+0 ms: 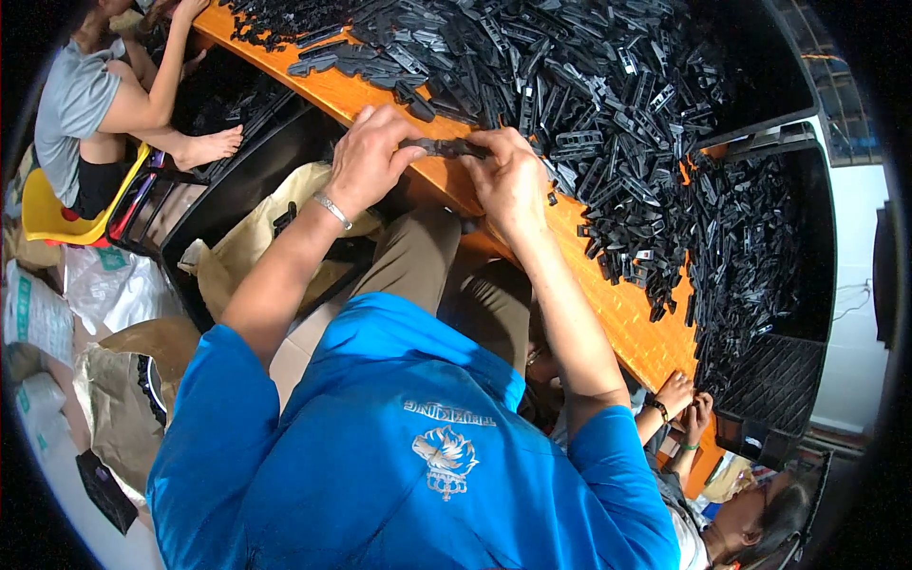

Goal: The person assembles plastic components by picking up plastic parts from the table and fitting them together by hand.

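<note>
A long, narrow black plastic part (445,147) spans the gap between my hands, just over the near edge of the orange wooden table (608,309). My left hand (373,157), with a silver bracelet on its wrist, pinches one end between thumb and fingers. At the other end, my right hand (508,176) grips the part the same way. Beyond my hands a large heap of similar black plastic parts (560,85) covers the table. The part's exact kind cannot be made out.
A black bin (180,252) lined with brown paper (252,237) stands left of my knees. More black parts fill a black crate (760,228) at right. One person (85,104) sits at far left; another person's hands (686,399) work at the table's right end.
</note>
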Motion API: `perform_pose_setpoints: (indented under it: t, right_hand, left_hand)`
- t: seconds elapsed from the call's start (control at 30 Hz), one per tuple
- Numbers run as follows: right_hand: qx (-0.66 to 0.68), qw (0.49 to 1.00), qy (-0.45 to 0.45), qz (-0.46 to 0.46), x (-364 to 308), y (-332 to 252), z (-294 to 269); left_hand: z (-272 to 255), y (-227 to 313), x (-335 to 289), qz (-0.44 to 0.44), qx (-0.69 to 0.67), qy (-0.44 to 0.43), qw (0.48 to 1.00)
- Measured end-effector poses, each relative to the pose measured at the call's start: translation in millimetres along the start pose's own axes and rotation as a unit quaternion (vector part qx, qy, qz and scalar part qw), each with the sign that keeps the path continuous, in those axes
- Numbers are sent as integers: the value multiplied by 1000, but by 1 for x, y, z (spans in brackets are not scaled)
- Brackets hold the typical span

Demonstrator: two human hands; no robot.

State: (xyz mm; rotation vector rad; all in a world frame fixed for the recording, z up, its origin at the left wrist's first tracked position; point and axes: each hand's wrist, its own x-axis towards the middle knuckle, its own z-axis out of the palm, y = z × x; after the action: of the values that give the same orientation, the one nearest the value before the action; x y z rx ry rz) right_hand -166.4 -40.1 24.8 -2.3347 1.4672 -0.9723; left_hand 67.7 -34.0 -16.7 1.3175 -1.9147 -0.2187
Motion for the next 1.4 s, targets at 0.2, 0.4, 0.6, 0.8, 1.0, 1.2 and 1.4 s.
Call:
perform_pose_setpoints:
  t: [0.2, 0.4, 0.6, 0.8, 1.0, 1.2, 1.4]
  right_hand:
    - [-24, 997, -18, -76, 14, 18, 12]
    - [-81, 986, -71, -127, 31, 6, 26]
    - [9, 981, -145, -130, -4, -2, 25]
    - [-48, 996, 50, 52, -77, 44, -65]
    - [-224, 962, 19, 156, -115, 73, -116]
    - [-282, 949, -42, 134, -106, 92, -110]
    - [-268, 960, -63, 52, -101, 71, -115]
  left_hand:
    - [-1, -3, 2, 2, -16, -7, 1000]
    - [5, -3, 2, 26, -13, 10, 1000]
    - [-58, -37, -6, 44, -51, -198, 978]
    - [-73, -23, 11, -85, -13, -128, 988]
    - [-20, -14, 53, 112, 152, -68, 980]
    - [-10, -16, 62, 152, 201, -39, 967]
    - [-13, -16, 53, 79, 75, -45, 993]
